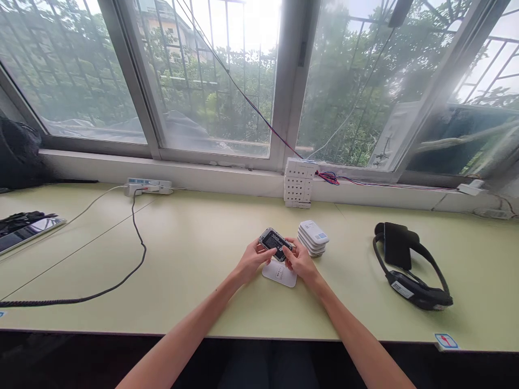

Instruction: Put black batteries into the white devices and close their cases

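While both forearms reach in from the bottom edge of the frame and slant toward each other, the two hands, left (250, 261) and right (300, 260), meet near the middle. Between them they hold one black-faced device (270, 239) marked 3000mAh, tilted, with fingers at its two ends and the thumbs over its face. Just below it, one white cover (279, 274) lies flat on the pale green surface (194, 281). One blue-edged sticker (446, 341) sits at the surface's near edge, lower right.

Just beside the right hand stands one stack of white cases (313, 235), apparently five. Well apart, at the right of the frame, lie one black headset (421, 294) and one dark slab (397, 246) against its band. One black cable (141, 259) curves across the left side to one power strip (149, 187); one tablet (28, 235) lies at the far left.

Farther back, one white perforated block (298, 183) stands by the sill, with red and blue wires (328, 177) beside it. Grey-framed windows (211, 81) fill the top, bars and trees showing outside.
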{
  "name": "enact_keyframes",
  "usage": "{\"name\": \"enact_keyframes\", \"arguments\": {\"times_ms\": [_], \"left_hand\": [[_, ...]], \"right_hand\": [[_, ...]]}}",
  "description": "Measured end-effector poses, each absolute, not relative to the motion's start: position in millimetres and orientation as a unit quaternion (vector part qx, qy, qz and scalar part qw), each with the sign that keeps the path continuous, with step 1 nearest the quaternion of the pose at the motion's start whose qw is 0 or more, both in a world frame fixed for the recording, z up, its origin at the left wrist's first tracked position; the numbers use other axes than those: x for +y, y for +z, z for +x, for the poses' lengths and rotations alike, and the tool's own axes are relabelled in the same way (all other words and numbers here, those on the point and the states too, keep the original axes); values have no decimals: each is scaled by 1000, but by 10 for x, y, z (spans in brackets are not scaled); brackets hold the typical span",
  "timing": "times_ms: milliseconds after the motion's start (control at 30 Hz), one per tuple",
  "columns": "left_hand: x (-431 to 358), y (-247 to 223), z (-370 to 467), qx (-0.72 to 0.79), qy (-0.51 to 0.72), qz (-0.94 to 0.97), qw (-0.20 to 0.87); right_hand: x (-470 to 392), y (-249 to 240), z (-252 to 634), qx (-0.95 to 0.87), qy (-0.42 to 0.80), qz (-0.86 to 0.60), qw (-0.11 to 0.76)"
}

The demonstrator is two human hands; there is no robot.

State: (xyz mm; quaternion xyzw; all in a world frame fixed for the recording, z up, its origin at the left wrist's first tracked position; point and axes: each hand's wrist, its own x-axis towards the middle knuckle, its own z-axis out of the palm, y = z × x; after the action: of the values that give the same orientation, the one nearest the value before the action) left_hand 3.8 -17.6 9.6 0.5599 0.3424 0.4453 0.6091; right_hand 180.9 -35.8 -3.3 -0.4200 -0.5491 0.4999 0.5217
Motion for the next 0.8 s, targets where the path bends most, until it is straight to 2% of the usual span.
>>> {"name": "enact_keyframes", "arguments": {"times_ms": [567,800], "left_hand": [[-249,147,54,354,396,609,589],[-231,107,82,326,414,605,596]], "right_hand": [[-376,-32,1823,-601,499,-391,486],[-389,7,1802,-589,490,-413,493]]}}
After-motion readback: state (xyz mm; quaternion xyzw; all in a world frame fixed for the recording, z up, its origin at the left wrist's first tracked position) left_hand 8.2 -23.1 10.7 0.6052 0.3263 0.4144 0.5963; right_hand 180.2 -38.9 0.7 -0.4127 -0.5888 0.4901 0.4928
